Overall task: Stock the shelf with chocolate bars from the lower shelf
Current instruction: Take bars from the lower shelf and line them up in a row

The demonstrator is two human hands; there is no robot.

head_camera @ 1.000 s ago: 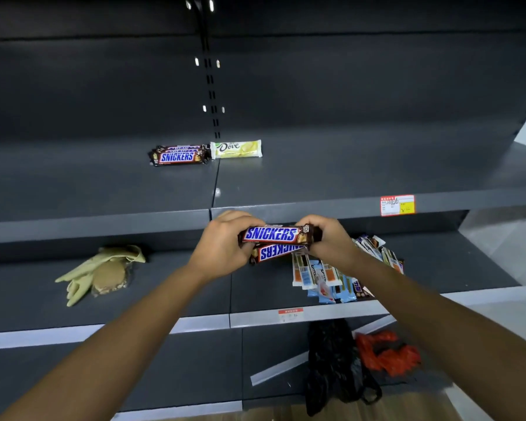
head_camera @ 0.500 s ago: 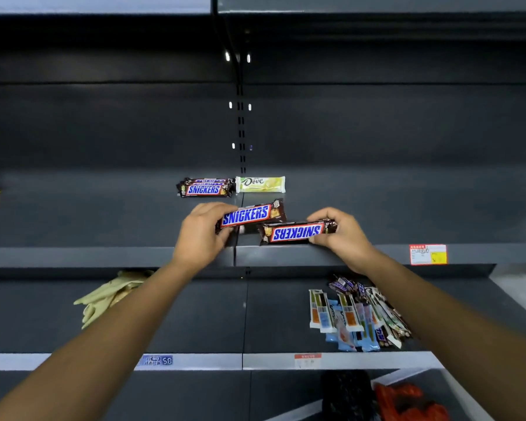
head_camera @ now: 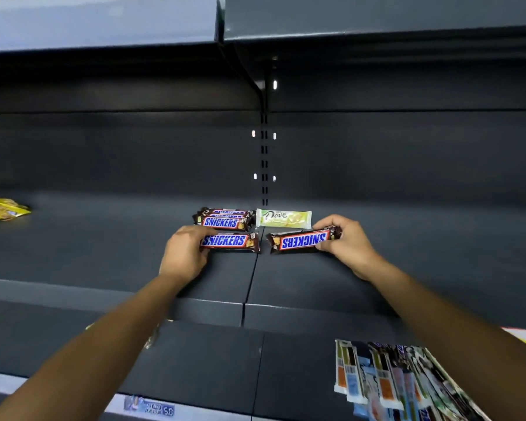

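Both hands busy, one bar each. My left hand (head_camera: 184,253) grips the left Snickers bar (head_camera: 230,241) by its left end, fingers curled over the wrapper. My right hand (head_camera: 346,244) pinches the right Snickers bar (head_camera: 301,242) by its right end, fingers & thumb closed on the wrapper. Both bars are over the shelf (head_camera: 422,268), just in front of the Snickers stack (head_camera: 223,220) & the Dove bar (head_camera: 283,218), one each side of the seam between the two shelf panels. Can't tell if they're touching the shelf or just above it.

Step in hand, I reckon: set these two down as a front row. To do it well:
- Left bar goes flat, parallel w/ the stack behind & close to it. Its logo reads right from where I stand.
- Right bar's logo is upside down to me, so I'd spin it end for end before letting go, then line it up in front of the Dove, level w/ its neighbour.
- Lower each one flat, not nose first, so the wrapper doesn't skid or nudge the stack.
- Let go only once each lies steady.

Plenty more in the pile of bars (head_camera: 392,378) on the lower shelf (head_camera: 210,360), so the task's early days imo.
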